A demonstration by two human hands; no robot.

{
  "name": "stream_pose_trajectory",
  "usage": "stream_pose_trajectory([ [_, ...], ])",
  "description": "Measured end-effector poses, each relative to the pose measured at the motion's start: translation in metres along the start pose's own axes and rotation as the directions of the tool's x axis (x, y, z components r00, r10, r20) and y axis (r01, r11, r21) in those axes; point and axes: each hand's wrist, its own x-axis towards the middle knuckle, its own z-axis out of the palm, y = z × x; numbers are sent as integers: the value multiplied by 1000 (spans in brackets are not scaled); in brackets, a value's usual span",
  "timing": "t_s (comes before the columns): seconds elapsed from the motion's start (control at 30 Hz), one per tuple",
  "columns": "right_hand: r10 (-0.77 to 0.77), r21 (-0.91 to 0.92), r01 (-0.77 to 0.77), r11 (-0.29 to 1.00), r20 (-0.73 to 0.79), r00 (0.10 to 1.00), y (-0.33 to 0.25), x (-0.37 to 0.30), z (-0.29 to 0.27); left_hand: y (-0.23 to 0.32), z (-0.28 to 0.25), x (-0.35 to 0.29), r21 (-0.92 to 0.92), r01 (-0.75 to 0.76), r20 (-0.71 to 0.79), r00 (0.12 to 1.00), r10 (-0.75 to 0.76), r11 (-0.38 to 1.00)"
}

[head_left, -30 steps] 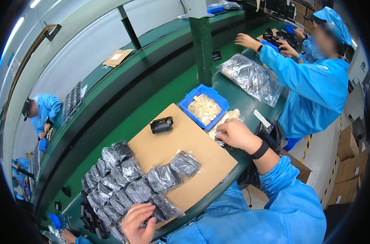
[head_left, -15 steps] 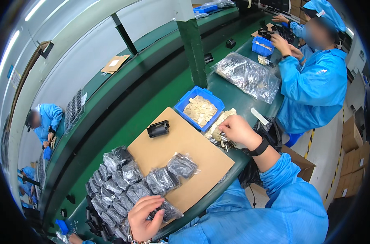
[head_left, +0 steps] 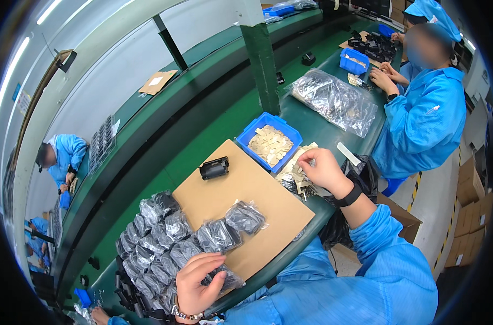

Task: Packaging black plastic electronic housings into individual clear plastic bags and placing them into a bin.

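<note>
Seemingly midway through a bagging job, the head view shows a brown cardboard sheet (head_left: 241, 200) on the green bench (head_left: 333, 130), with a crowd of small clear bags holding dark parts (head_left: 170, 233) already filled and laid along its near-left edge. The left hand (head_left: 197, 281) lies on one of these bags (head_left: 224, 279) at the sheet's near corner, fingers spread and curved over it, not clearly closed around it. One bare black part (head_left: 214, 168) sits alone, unbagged, at the far side of the sheet, apart from both hands. The right hand (head_left: 323, 170), a dark band at its wrist, pinches at a loose pile of small tan slips (head_left: 296, 172) just beside the blue bin (head_left: 257, 130) that holds more of them; whether a slip is actually gripped I cannot tell. By my judgement many bags are done, and at least that one part remains.
</note>
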Motion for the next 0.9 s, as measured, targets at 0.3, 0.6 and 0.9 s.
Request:
stream_pose_trajectory([
  [0.3, 289, 665, -328, 671, 172, 942, -18, -3, -4, -4, 0, -5, 7, 9, -20, 1000, -9, 1000],
  [0.6, -40, 812, -267, 519, 335, 941, -155, -71, 14, -2, 48, 7, -690, 189, -55, 949, -311, 699],
  [0.9, -253, 741, -191, 643, 442, 861, -160, -76, 35, -5, 43, 7, -287, 161, -229, 946, -230, 944],
])
